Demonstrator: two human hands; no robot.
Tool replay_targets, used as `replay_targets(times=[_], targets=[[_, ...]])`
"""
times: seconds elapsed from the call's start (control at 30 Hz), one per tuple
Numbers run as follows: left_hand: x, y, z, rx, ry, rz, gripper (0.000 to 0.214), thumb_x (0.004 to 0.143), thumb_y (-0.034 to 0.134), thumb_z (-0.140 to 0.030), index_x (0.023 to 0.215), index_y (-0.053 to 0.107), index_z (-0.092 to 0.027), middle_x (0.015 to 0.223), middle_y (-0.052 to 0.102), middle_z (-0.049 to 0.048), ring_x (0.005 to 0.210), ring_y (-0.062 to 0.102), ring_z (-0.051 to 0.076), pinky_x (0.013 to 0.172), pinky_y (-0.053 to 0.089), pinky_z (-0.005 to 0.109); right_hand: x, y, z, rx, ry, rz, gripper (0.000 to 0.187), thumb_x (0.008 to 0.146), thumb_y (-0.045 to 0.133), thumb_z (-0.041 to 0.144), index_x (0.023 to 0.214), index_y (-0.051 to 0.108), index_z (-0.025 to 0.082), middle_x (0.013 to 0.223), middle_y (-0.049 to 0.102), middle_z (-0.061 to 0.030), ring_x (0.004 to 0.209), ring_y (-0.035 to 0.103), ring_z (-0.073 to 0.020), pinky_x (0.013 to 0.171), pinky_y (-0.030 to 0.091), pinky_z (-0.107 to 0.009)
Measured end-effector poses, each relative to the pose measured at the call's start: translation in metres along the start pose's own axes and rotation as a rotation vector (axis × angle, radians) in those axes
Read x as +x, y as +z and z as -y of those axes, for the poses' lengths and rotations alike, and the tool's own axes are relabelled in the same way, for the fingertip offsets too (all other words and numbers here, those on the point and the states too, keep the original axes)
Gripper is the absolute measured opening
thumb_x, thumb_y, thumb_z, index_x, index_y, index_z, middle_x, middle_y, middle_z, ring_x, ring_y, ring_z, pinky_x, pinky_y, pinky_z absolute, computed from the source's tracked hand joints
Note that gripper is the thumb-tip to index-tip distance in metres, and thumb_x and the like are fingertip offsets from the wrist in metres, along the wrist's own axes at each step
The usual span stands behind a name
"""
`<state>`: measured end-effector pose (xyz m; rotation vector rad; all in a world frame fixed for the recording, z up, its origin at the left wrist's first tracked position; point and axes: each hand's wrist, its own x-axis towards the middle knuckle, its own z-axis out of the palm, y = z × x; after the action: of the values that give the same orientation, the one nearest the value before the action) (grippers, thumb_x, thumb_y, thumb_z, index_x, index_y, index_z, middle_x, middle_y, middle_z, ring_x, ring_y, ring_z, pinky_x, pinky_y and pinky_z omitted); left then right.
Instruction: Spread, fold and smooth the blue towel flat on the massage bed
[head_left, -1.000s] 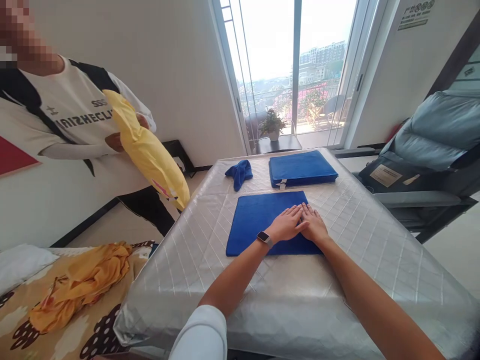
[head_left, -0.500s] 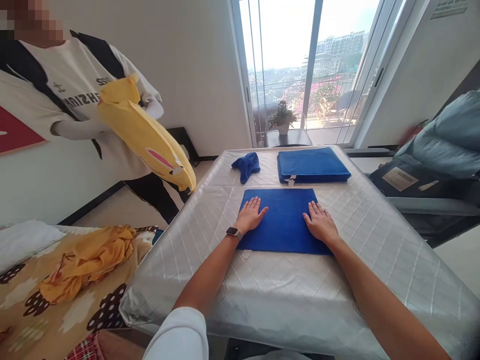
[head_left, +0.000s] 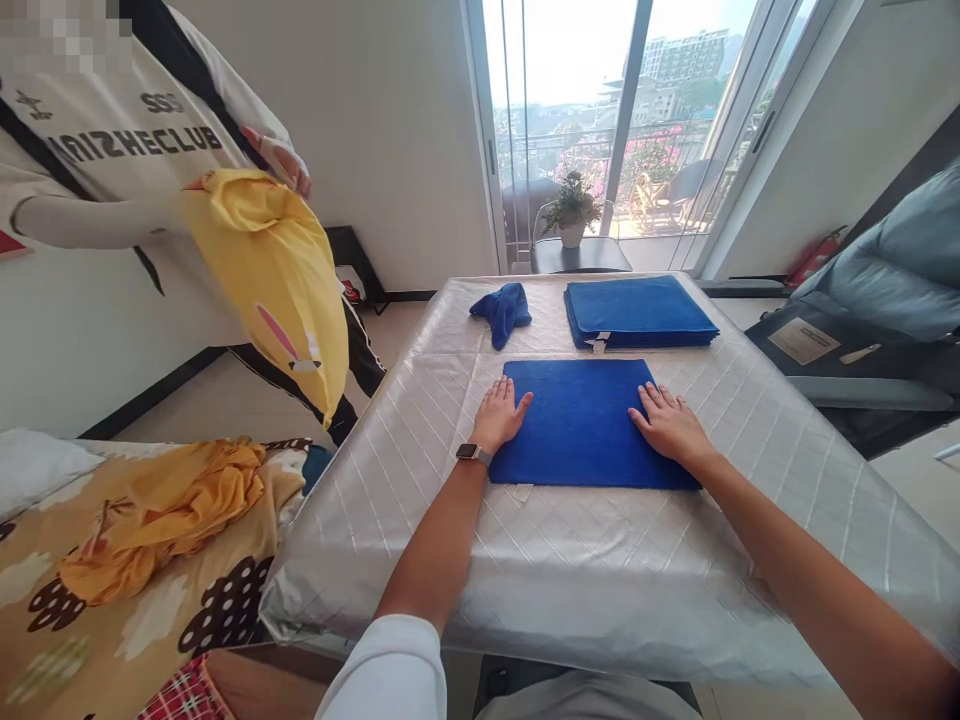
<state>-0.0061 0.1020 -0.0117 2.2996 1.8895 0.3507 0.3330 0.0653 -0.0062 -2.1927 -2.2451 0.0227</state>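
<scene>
A blue towel (head_left: 581, 430) lies flat as a rectangle on the silver quilted tablecloth (head_left: 585, 560), a small white tag at its near edge. My left hand (head_left: 501, 412) rests on the towel's left edge, palm down with fingers stretched out; a watch is on that wrist. Over the right edge lies my right hand (head_left: 671, 422), also flat, its thumb apart from the fingers. Beyond the towel, to the right, is a stack of folded blue towels (head_left: 641, 310) with white tags. A crumpled blue cloth (head_left: 501, 314) sits at the far left.
Left of the table a person (head_left: 142, 140) stands holding a yellow fabric piece (head_left: 277, 280). A bed (head_left: 150, 640) with an orange cloth (head_left: 172, 520) is at the lower left. An armchair (head_left: 870, 390) stands at the right. Behind the table are a potted plant (head_left: 572, 215) and a glass door (head_left: 570, 80).
My hands have slid outward from the towel's surface to its side edges. The person at the left has shifted the yellow fabric, which hangs more bunched, with one hand now visible above it.
</scene>
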Motion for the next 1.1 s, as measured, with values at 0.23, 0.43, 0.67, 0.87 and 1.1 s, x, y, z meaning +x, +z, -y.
replay_targets(times=[0.23,0.43,0.67,0.87,1.1], targets=[[0.001,-0.001,0.004,-0.02,0.001,-0.012,0.089,0.104,0.007,-0.067,0.158,0.034,-0.002,0.166,0.028,0.0215,0.156,0.026,0.029,0.128,0.022,0.041,0.04,-0.012,-0.004,0.054,-0.03,0.009,0.071,0.107,0.018,0.049,0.165,0.027,0.008,0.171,0.02,-0.0118,0.158,0.017,-0.0259,0.127,0.018,-0.045],[-0.001,-0.002,0.003,0.004,-0.011,-0.013,0.087,0.104,0.009,-0.066,0.158,0.035,-0.003,0.166,0.03,0.0204,0.156,0.027,0.028,0.128,0.022,0.041,0.053,0.007,-0.003,0.091,0.004,0.007,0.073,0.107,0.019,0.05,0.165,0.023,0.006,0.172,0.019,-0.0099,0.159,0.014,-0.0235,0.128,0.015,-0.042],[-0.001,0.0,0.005,0.043,-0.006,-0.024,0.081,0.106,0.01,-0.063,0.158,0.035,-0.006,0.166,0.032,0.0181,0.155,0.029,0.025,0.127,0.023,0.04,0.05,0.007,-0.002,0.124,-0.01,-0.032,0.073,0.106,0.02,0.05,0.164,0.027,0.006,0.171,0.022,-0.0111,0.158,0.017,-0.0242,0.128,0.017,-0.042],[-0.003,-0.006,0.0,0.133,-0.038,-0.022,0.075,0.108,0.014,-0.057,0.158,0.035,-0.005,0.165,0.033,0.0191,0.155,0.03,0.025,0.126,0.026,0.041,0.045,0.003,0.002,0.163,-0.021,-0.05,0.072,0.106,0.023,0.048,0.163,0.029,0.005,0.17,0.024,-0.0111,0.157,0.019,-0.0254,0.128,0.015,-0.042],[0.015,-0.011,-0.075,0.147,0.213,-0.033,0.073,0.108,0.019,-0.059,0.156,0.041,-0.008,0.164,0.037,0.017,0.155,0.03,0.024,0.127,0.023,0.039,0.042,-0.002,0.005,0.214,-0.01,-0.038,0.072,0.106,0.024,0.047,0.164,0.028,0.006,0.17,0.022,-0.0105,0.158,0.017,-0.0243,0.128,0.014,-0.042]])
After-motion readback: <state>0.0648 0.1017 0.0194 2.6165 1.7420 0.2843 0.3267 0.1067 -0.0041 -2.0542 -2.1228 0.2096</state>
